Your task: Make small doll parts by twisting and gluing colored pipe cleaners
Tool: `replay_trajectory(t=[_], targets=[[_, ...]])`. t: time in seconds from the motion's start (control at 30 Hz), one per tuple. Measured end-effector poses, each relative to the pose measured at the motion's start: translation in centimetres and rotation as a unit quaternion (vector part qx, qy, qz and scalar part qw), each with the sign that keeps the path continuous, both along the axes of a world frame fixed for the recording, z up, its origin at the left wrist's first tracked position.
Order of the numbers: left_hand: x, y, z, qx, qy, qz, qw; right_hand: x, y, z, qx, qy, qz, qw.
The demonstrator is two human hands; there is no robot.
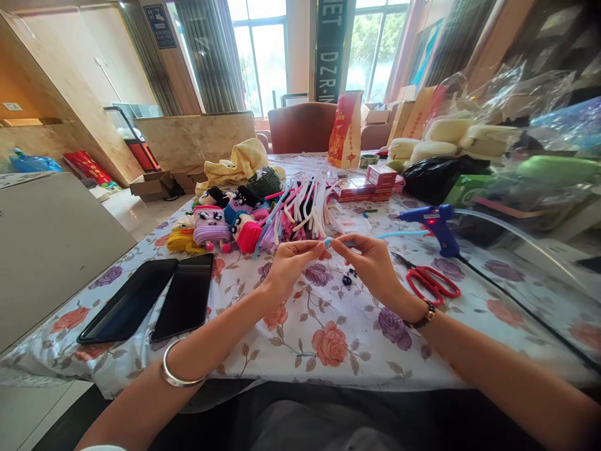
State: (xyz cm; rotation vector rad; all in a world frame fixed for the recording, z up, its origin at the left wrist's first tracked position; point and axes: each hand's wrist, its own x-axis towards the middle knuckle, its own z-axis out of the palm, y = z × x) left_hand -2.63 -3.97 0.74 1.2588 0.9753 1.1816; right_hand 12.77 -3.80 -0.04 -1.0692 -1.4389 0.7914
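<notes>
A light blue pipe cleaner (406,234) runs between my two hands over the middle of the table, its long free end stretching off to the right. The fingertips of my left hand (294,258) pinch its short, curled end. Close beside them, my right hand (365,258) pinches the same strip between thumb and fingers. Just below my right hand lie a few small black beads or bits (348,279). Red-handled scissors (431,282) rest right of that wrist. Beyond them a blue glue gun (436,227) with a lit red light stands on the table.
A pile of colourful pipe cleaners (305,210) lies ahead, beside several finished fuzzy dolls (213,225). Two dark phone-like devices (188,294) are at left. Small red boxes (361,186), a paper bag (345,131) and plastic-wrapped bundles (446,141) stand behind. The glue gun's cord (521,310) crosses the right side.
</notes>
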Motion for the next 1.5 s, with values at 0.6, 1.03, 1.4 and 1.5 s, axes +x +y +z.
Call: replay_trajectory(t=[0.6, 1.03, 1.4, 1.5], targets=[[-0.3, 0.9, -0.2, -0.082, -0.072, -0.138, 0.984, 0.0, 0.5, -0.5, 0.013, 0.065, 0.036, 0.997], [0.0, 0.3, 0.0, 0.047, 0.007, 0.036, 0.998, -0.1, 0.1, -0.5, 0.038, 0.025, -0.006, 0.999], [0.1, -0.1, 0.6, 0.153, 0.160, 0.079, 0.972, 0.0, 0.0, -0.3, 0.033, 0.001, -0.044, 0.999], [0.1, 0.2, 0.3, 0.064, 0.063, 0.027, 0.996, 0.0, 0.0, -0.3, 0.029, 0.003, -0.049, 0.998]])
